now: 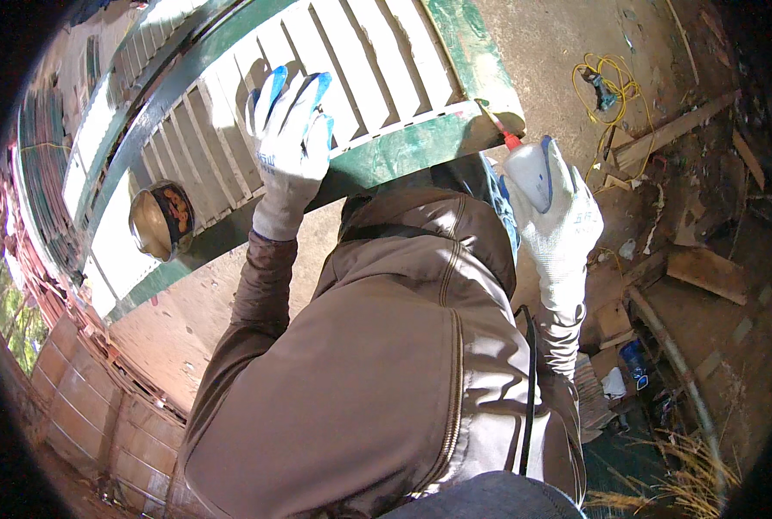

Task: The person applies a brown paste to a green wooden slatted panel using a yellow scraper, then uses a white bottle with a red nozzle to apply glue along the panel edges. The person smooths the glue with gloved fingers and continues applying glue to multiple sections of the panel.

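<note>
My left hand (292,151), in a white glove with blue fingertips, is over the white slats (308,52) of a louvered panel, fingers stretched out and apart; whether they touch the slats is hard to tell. In my right hand (568,208), gloved the same way, is a white squeeze bottle (527,169) with a red nozzle (511,140). Its narrow tip points to the near right corner of the panel's green frame (403,160). From this angle I cannot tell whether the tip touches the wood or whether anything comes out.
An open round tin (151,227) rests on the panel's left end. Another green-framed panel (92,147) lies beyond it. A yellow cord (624,73) with a teal tool (605,93) is on the ground at far right, near wood scraps (706,272). Tiled surface (74,398) lower left.
</note>
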